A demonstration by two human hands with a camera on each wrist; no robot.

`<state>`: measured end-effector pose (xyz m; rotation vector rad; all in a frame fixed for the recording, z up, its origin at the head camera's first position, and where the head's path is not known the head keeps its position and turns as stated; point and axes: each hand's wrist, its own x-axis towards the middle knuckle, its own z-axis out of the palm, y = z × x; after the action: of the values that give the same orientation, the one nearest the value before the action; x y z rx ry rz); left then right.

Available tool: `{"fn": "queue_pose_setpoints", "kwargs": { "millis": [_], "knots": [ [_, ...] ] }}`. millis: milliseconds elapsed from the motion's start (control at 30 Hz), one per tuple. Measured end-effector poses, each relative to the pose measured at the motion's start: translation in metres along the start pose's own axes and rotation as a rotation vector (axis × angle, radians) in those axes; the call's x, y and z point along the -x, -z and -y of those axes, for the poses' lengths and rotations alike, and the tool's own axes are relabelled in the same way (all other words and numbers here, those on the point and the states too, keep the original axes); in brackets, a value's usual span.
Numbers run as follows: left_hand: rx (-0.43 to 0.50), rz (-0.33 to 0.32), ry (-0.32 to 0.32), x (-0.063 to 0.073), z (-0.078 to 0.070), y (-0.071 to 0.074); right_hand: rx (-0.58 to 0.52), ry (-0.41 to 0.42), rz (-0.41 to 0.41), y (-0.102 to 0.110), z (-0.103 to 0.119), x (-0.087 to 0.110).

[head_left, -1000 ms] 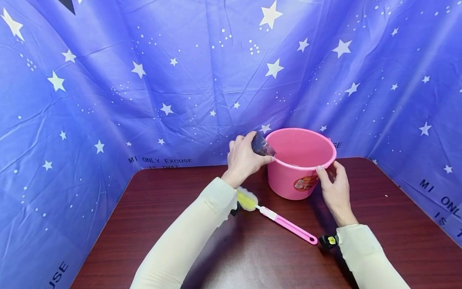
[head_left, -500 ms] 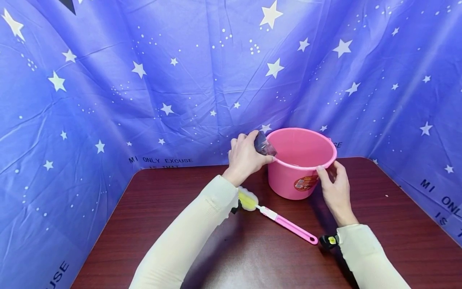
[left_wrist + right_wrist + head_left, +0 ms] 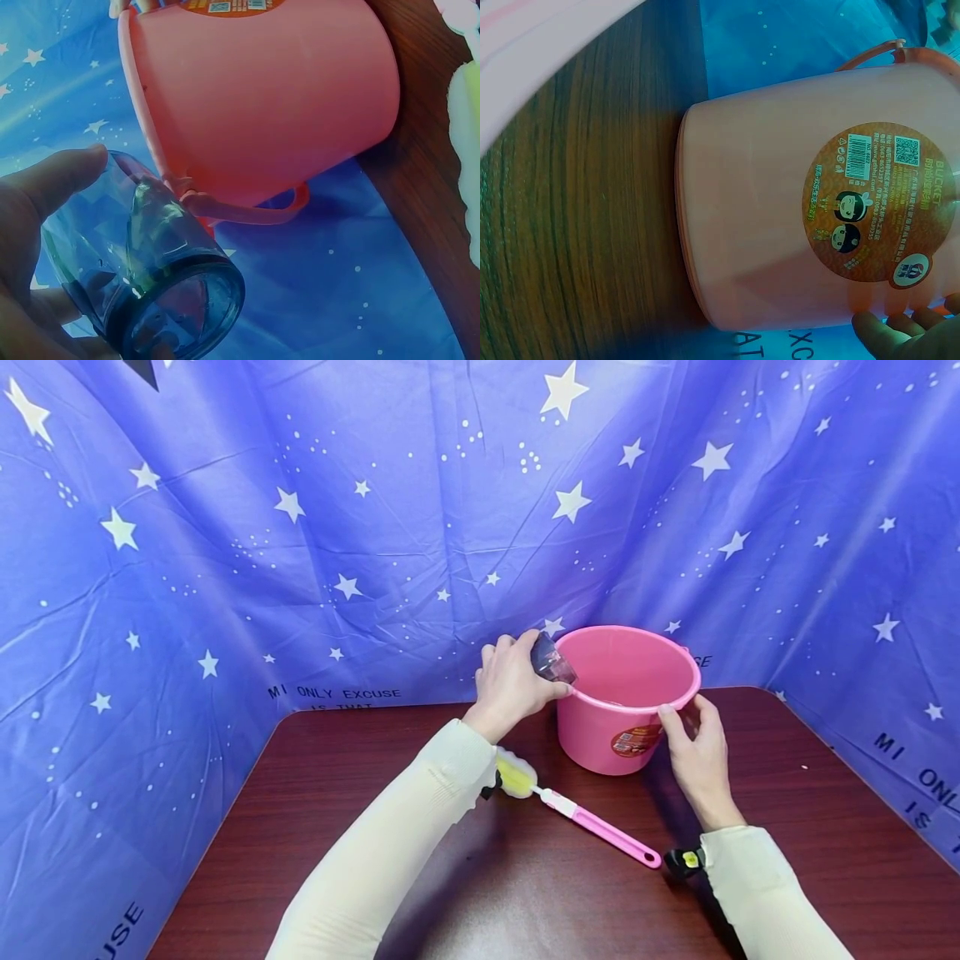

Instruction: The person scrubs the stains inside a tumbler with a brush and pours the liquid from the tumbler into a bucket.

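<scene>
My left hand point(image 3: 512, 687) grips a clear drinking glass point(image 3: 552, 660), tilted with its mouth over the left rim of a pink bucket point(image 3: 600, 742). In the left wrist view the thick base of the glass point(image 3: 176, 296) faces the camera, and thumb and fingers lie around its sides. My right hand point(image 3: 696, 758) holds the bucket's front right rim, thumb outside; the other fingers are partly hidden. The bucket stands upright, with a round orange label point(image 3: 881, 202) on its wall. Whether liquid is leaving the glass is too unclear to tell.
A sponge brush with a pink handle point(image 3: 615, 837) lies on the dark wooden table point(image 3: 337, 827), its yellow and white head beside my left cuff. Blue star-patterned cloth point(image 3: 420, 527) hangs behind and at both sides. The bucket's pink handle point(image 3: 255, 214) hangs down its side.
The glass has shifted very slightly to the right in my left hand's grip. The bucket, the brush and my right hand stay where they were.
</scene>
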<state>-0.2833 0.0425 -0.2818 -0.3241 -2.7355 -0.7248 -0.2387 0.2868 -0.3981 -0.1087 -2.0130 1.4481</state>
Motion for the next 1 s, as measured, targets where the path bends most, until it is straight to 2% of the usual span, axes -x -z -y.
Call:
{"fn": "queue_pose_setpoints", "kwargs": {
  "millis": [1000],
  "knots": [
    [-0.051, 0.034, 0.001, -0.0016, -0.008, 0.0048, -0.008, 0.0, -0.006, -0.0009, -0.0011, -0.0005]
  ]
}}
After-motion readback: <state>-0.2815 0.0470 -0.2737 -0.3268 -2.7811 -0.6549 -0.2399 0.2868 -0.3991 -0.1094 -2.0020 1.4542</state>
